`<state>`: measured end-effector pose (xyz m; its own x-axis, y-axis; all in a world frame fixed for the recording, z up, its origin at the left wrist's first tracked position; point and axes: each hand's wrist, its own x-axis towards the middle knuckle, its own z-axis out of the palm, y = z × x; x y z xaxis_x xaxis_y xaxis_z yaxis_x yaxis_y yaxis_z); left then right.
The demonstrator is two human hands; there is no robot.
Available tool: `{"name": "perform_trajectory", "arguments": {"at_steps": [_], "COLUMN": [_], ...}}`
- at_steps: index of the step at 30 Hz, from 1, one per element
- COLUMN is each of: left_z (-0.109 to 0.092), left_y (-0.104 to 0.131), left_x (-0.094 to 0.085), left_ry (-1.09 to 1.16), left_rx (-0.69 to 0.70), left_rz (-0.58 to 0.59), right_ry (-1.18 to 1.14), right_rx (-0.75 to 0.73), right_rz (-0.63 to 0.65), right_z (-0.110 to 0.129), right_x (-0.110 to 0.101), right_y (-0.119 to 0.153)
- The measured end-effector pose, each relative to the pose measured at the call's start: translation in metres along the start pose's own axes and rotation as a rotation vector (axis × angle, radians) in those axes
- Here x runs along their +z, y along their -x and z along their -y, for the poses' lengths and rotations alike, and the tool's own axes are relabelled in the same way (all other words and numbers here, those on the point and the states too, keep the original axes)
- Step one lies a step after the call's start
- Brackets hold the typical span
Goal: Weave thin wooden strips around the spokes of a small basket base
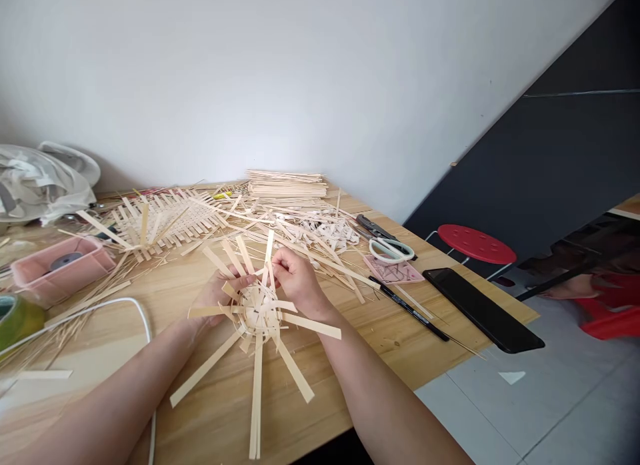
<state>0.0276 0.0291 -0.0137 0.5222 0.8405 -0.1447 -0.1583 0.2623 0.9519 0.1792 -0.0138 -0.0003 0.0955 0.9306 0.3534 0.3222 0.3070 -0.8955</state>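
A small round weave of pale bamboo strips point(257, 310) is held just over the table, its flat strips fanning out like spokes on all sides. My left hand point(220, 293) grips its left rim, thumb on top and the other fingers partly hidden beneath. At the far right of the rim, my right hand point(295, 278) pinches a bamboo strip point(270, 248) between thumb and forefinger. One long double strip point(257, 398) points toward me over the table's front part.
Loose strips and a woven mat point(167, 218) cover the back, near a strip stack point(287, 187). Pink box point(63, 268), green tape roll point(20, 321) and white cable point(143, 311) lie left. Scissors point(393, 250), black marker point(410, 309) and phone point(483, 309) lie right. A red stool point(477, 243) stands beyond.
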Motion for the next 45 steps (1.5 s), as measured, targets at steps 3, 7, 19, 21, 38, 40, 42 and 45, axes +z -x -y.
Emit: {"name": "perform_trajectory", "arguments": {"at_steps": [3, 7, 19, 21, 38, 40, 42, 45], "left_z": [0.002, 0.005, 0.001, 0.001, 0.007, 0.006, 0.006, 0.007], "left_y": [0.000, 0.000, 0.003, 0.004, 0.001, 0.002, 0.003, 0.004], "left_x": [0.003, 0.004, 0.009, 0.009, 0.009, 0.011, 0.013, 0.015], "left_ry": [0.002, 0.005, 0.013, 0.011, -0.007, 0.012, 0.028, 0.042], "left_rx": [0.047, 0.110, 0.138, 0.151, 0.155, 0.169, 0.179, 0.189], "left_rz": [-0.040, -0.053, -0.057, -0.054, -0.076, -0.093, -0.097, -0.080], "right_ry": [-0.112, -0.224, -0.222, -0.270, -0.457, -0.484, -0.520, -0.580], "right_rx": [0.085, 0.179, 0.101, 0.156, 0.307, 0.324, 0.342, 0.351], "right_rz": [0.030, 0.088, 0.066, 0.075, 0.104, 0.134, 0.176, 0.248], "right_z": [-0.010, -0.018, -0.018, -0.018, -0.008, -0.008, -0.008, -0.011], "right_x": [0.001, 0.002, 0.002, 0.002, 0.005, 0.004, 0.002, 0.001], "right_y": [-0.004, -0.008, -0.007, -0.007, -0.009, -0.009, -0.009, -0.009]}}
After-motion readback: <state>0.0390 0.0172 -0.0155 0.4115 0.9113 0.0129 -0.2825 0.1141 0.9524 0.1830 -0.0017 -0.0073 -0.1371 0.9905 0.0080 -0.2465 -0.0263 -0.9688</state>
